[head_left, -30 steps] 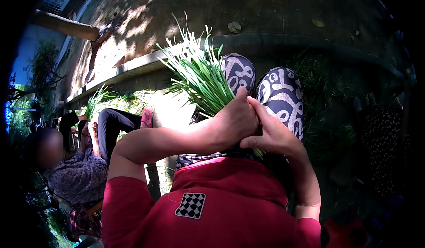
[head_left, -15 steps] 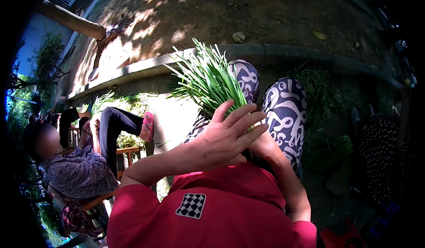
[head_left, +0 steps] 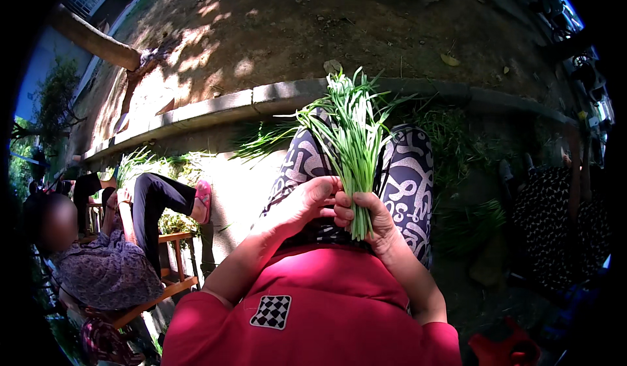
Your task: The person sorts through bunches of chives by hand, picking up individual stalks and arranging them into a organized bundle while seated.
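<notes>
A bunch of long green garlic chives (head_left: 358, 157) stands over my lap, leaves fanned toward the far side and pale stem ends toward me. My right hand (head_left: 373, 217) is wrapped round the stems near their lower end, thumb across the front. Just left of the stems is my left hand (head_left: 311, 202), its fingers curled and its fingertips beside those of the right hand. What the left fingers pinch, if anything, is hidden. Beneath the bunch are my knees in dark patterned trousers (head_left: 410, 163).
More chives (head_left: 264, 140) lie on the ground left of my knees, with another pile (head_left: 470, 225) at the right. A low stone kerb (head_left: 215, 108) runs across ahead, bare soil beyond. A seated person (head_left: 111, 255) is at the left; another in a dotted garment (head_left: 548, 219) is at the right.
My left hand has dropped from over the stems to their left side. The bunch has swung from leaning left to nearly upright, and my right hand's grip now shows.
</notes>
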`<state>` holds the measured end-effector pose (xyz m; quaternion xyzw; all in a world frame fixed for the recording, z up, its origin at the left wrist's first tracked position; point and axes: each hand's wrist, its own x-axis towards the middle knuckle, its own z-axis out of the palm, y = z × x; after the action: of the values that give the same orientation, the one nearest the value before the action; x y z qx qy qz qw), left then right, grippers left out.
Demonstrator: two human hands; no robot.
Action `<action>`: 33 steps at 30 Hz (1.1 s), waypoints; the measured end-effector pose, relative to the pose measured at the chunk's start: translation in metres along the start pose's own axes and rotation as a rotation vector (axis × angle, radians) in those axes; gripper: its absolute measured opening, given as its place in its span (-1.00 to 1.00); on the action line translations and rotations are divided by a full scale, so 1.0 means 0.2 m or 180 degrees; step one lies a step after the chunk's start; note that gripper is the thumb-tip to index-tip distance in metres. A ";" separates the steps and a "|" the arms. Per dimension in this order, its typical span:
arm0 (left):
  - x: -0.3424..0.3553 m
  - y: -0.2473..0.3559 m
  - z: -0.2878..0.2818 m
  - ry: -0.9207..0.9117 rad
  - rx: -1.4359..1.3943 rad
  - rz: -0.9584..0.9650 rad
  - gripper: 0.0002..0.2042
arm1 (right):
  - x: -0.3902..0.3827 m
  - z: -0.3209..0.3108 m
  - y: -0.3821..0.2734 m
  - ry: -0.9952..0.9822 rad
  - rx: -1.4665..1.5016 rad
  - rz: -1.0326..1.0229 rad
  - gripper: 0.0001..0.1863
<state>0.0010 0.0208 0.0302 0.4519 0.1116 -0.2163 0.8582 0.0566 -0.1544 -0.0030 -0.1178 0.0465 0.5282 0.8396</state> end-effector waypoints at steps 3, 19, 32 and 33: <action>0.07 -0.03 -0.06 -0.0619 -0.0527 -0.0747 -0.39 | -0.02 0.05 0.01 -0.0227 -0.0018 0.0228 -0.59; 0.21 0.15 0.09 0.0564 -0.0407 0.1413 -0.66 | 0.09 0.01 0.05 0.0586 -0.1190 -0.1221 -0.34; 0.21 0.08 0.11 0.1241 -0.0106 0.1521 -0.57 | 0.07 0.01 0.04 0.0476 -0.3235 -0.1256 -0.26; 0.20 0.08 0.12 0.1317 -0.0007 0.1462 -0.58 | 0.06 0.00 0.05 0.0569 -0.3837 -0.1117 -0.25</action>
<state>0.0434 -0.0013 0.0408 0.4988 0.1791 0.0800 0.8442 0.0530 -0.1402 -0.0078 -0.6195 -0.2092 0.3042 0.6927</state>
